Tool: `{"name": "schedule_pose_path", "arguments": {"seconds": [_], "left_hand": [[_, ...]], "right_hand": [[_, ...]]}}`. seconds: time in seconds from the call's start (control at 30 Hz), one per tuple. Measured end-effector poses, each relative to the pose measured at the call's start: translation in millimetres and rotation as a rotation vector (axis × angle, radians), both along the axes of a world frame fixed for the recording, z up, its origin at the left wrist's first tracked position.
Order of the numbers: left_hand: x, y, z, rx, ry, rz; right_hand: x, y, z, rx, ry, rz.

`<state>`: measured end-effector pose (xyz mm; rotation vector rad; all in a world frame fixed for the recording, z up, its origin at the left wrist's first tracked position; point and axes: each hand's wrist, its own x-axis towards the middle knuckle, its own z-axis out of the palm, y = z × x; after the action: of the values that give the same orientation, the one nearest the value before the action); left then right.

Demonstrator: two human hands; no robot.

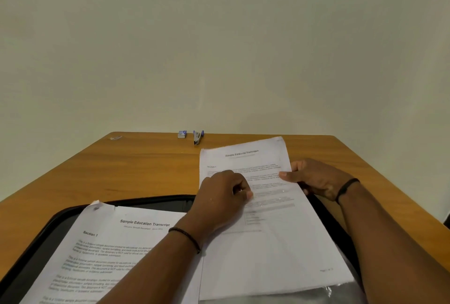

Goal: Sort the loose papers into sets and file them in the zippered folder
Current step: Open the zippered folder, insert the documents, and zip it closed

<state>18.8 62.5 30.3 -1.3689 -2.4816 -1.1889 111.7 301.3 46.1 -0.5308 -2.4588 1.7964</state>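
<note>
Black folder (36,243): zippered, lying open on the near part of the wooden table (136,170); its dark rim shows along the far and left sides and beside the right forearm.
Folder contents, left: a printed set headed "Sample Education Transcript" (102,250), lying flat with its top-left corner curled up.
Folder contents, right: a second printed set, the statement papers (267,255), lying over the folder's right half with its far end reaching past the folder rim onto the bare table; a clear plastic sleeve (341,290) shows under its near edge.
Left hand (222,196): resting on the statement papers near their left edge, fingers curled, thumb and forefinger pinched together on something small that I cannot make out; a dark bead bracelet on the wrist.
Right hand (316,179): at the right edge of the statement papers, thumb on top and fingers beneath, pinching the sheets; a black band on the wrist.
Hands, relation: apart, one at each side of the same set.
Table's far edge: a small stapler (198,137) and a small box (182,134) just beside it, against the wall; something small and pale (115,137) near the far-left corner.
Open room: bare wood between the folder and the far edge, and to the right of the right hand.
</note>
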Motion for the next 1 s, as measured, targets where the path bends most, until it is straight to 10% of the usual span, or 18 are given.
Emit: {"name": "schedule_pose_path", "arguments": {"seconds": [0.4, 0.8, 1.0], "left_hand": [[1, -1, 4, -0.045, -0.002, -0.010], [-5, -1, 3, -0.090, 0.069, -0.050], [-7, 1, 4, -0.192, 0.007, -0.075]], "right_hand": [[-24, -29, -7, 0.193, 0.154, -0.323], [9, -6, 14, 0.162, -0.123, 0.143], [0, -16, 11, 0.062, 0.087, 0.059]]}}
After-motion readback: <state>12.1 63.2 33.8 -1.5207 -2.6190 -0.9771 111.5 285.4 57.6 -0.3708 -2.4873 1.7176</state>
